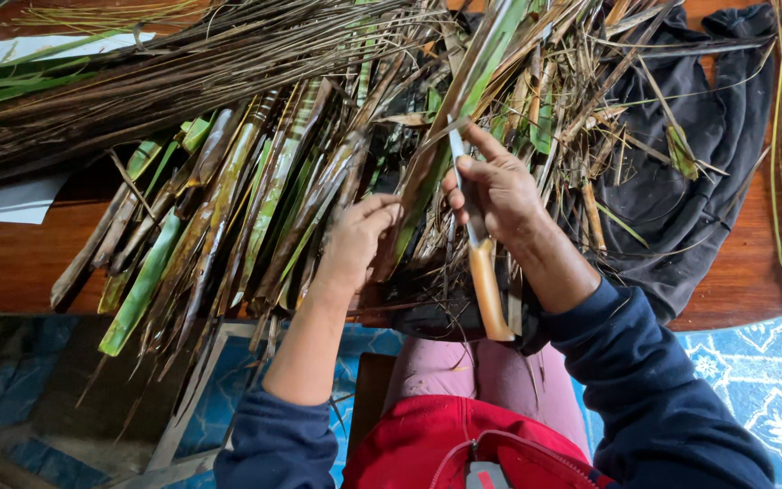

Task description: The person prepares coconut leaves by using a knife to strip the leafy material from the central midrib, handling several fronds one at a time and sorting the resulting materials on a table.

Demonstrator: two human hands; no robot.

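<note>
The right hand (492, 195) is closing its fingers around a knife (477, 254), gripping it where the metal blade meets the orange handle; the handle is pointing back toward the person's lap and the thin blade is running up past the thumb. The blade is lying against a long green-brown leaf stalk (450, 118) that is slanting up across the pile. The left hand (359, 237) is curling its fingers and pinching the lower part of that same stalk, just beside the right hand. Both hands are working over a heap of split stalks (219, 208), green and brown, fanned out across the wooden desk (11, 263). A dark cloth (681, 208) is lying on the desk to the right, under loose dry strips. White paper (15, 201) is showing at the left edge.
</note>
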